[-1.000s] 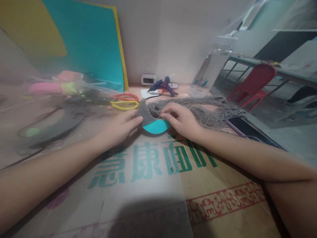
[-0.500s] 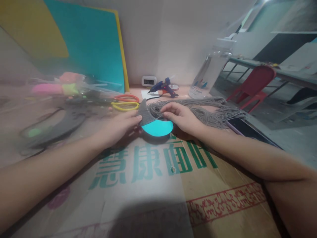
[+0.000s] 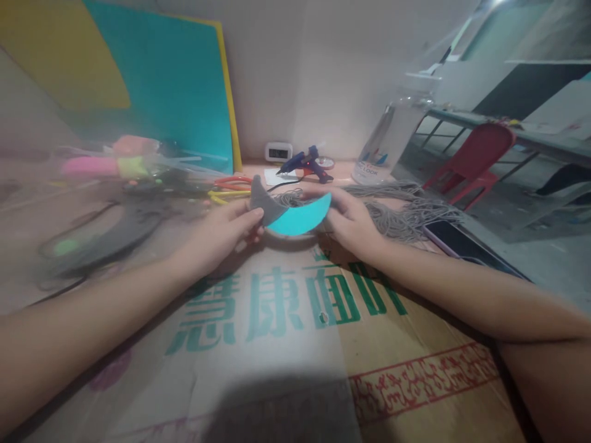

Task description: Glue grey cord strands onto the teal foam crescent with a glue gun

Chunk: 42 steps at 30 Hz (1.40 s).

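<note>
Crescent (image 3: 300, 220): in front of the glue gun (image 3: 307, 163), gray at one end, turquoise at the other.
Left hand (image 3: 231, 226): pinching the gray end, some fingers hidden.
Right hand (image 3: 354, 218): at the turquoise tip, fingertips obscured; I can't tell its grip.
Loose cord (image 3: 406, 212): right of the glue gun, partly covered.

The turquoise crescent (image 3: 300, 216) has risen and tilted; its right tip, which was hidden before, now shows in front of the right hand (image 3: 354, 220).
</note>
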Motion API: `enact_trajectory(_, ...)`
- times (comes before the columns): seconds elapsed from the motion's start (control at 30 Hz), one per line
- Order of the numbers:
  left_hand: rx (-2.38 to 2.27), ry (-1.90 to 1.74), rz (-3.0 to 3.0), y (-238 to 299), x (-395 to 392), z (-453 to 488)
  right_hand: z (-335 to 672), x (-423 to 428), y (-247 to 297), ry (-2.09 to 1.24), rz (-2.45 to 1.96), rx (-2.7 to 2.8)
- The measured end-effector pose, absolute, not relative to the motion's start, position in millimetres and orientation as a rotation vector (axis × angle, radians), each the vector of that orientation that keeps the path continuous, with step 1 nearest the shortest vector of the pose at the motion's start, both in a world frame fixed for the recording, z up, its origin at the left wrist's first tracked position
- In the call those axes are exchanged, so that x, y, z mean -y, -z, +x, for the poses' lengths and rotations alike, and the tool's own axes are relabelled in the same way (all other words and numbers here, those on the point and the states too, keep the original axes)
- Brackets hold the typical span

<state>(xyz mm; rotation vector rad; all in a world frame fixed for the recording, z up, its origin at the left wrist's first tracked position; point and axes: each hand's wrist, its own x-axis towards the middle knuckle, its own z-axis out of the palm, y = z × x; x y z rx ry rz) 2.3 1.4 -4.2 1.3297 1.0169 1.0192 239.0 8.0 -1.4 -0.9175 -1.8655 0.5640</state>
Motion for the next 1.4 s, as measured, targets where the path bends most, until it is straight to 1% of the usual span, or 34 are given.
enact_trajectory(0.13,-1.113,-1.059,1.469,6,-4,-1,238,-9,0,-0.664,-0.858,1.647)
enact_trajectory(0.33,-1.073,-0.943,1.653,6,-3,-1,232,-5,2,-0.786,-0.900,1.719)
enact_trajectory(0.57,-1.064,-0.809,1.788,4,1,0,230,10,-7,-0.540,-1.081,2.065)
enact_trajectory(0.73,-1.059,-0.885,1.712,2,2,0,230,9,-7,-0.568,-1.079,2.062)
enact_trajectory(1.0,-1.211,-0.806,2.132,-5,14,8,225,13,-6,-0.478,-1.042,2.149)
enact_trajectory(1.4,-1.189,-0.829,2.201,-6,16,8,222,18,-10,-0.439,-1.017,2.220)
